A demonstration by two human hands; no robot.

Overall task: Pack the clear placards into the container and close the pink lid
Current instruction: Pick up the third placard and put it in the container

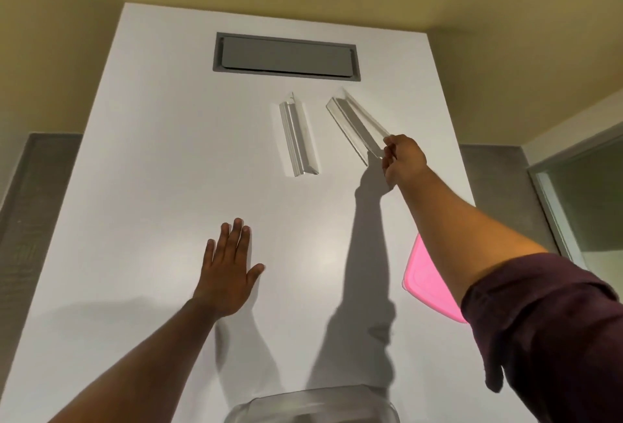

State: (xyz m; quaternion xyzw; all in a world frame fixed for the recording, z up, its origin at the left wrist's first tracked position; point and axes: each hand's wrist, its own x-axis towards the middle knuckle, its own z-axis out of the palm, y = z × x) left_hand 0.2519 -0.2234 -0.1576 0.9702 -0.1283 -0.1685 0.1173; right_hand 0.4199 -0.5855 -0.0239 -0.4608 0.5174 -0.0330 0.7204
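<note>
Two clear placards lie on the white table (141, 186). The left placard (298, 136) rests flat, untouched. My right hand (403, 159) pinches the near end of the right placard (355, 122), which points away to the upper left. My left hand (229, 267) lies flat on the table with fingers spread, holding nothing. The pink lid (428, 284) rests at the table's right edge, partly hidden by my right forearm. The clear container (313, 402) shows its rim at the bottom edge of the view.
A grey rectangular cable flap (286, 57) is set into the far part of the table. Yellowish floor surrounds the table, with a grey strip on either side. A glass panel (586, 200) stands at the right.
</note>
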